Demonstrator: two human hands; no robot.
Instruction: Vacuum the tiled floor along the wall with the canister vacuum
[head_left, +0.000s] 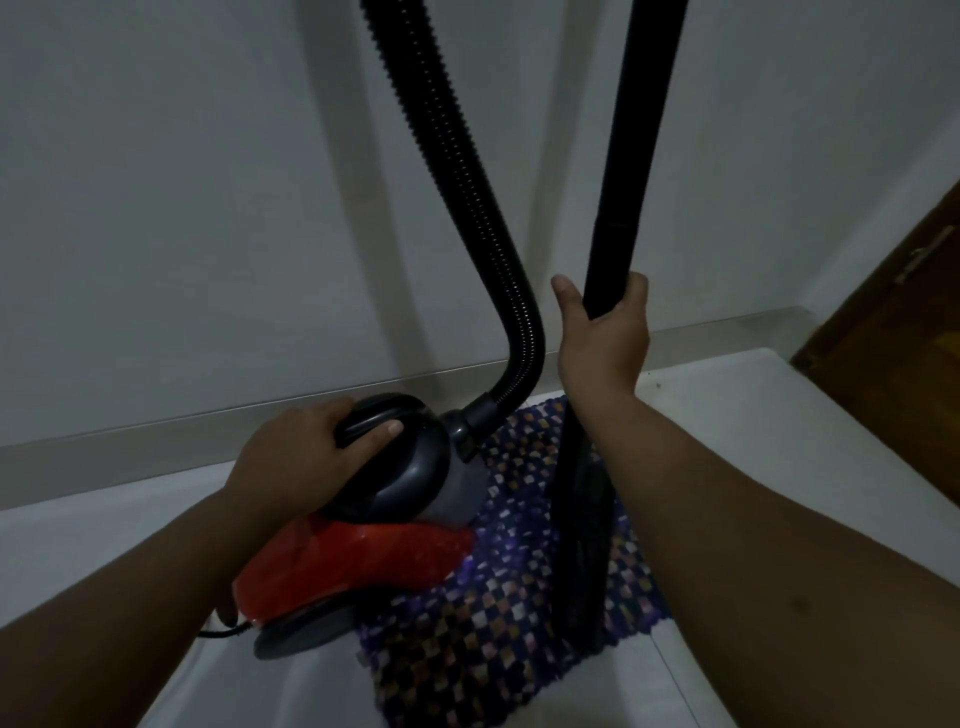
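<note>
A red and dark grey canister vacuum (363, 561) sits low in the middle, partly over a patterned mat. My left hand (296, 452) is closed around the grey carry handle (374, 421) on top of it. A ribbed black hose (452, 171) rises from the canister's front and leaves the frame at the top. My right hand (605, 338) grips the rigid black wand (639, 130), which stands nearly upright. Its dark floor nozzle (582, 566) rests below on the mat. The white tiled floor (753, 415) runs along the wall.
A purple checked mat (493, 623) lies under the vacuum and nozzle. A grey skirting strip (156, 441) runs along the white wall's base. A brown wooden door (893, 332) with a metal handle stands at the right. A black power cord (223, 633) trails from the canister's rear.
</note>
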